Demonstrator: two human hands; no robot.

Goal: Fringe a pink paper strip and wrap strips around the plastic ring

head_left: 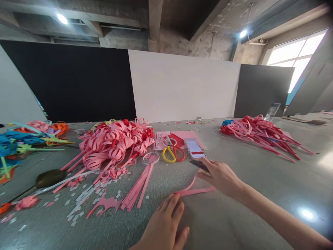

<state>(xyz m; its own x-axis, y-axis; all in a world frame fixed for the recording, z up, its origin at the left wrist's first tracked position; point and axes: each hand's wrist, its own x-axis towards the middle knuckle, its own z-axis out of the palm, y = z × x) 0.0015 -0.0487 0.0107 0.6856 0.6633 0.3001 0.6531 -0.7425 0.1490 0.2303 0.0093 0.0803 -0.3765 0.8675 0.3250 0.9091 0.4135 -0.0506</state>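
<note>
My left hand (168,220) lies at the near middle of the grey table, its fingers apart, the fingertips on the end of a pink paper strip (196,191). The strip curves up toward my right hand (218,175). That hand is closed round a dark, flat object (199,166), whose exact kind I cannot make out. Just beyond it lies a phone (196,149) with its screen lit. Scissors (173,151) with one yellow and one red handle rest left of the phone, beside a white ring (151,158) near several pink strips (139,184).
Pink paper flowers (114,139) are heaped at the left, with white scraps (85,194) and a green leaf shape (50,178) nearby. Colourful strips (15,139) lie farther left. Another pink and red pile (260,130) sits at the right. Pink sheets (160,140) lie behind the scissors.
</note>
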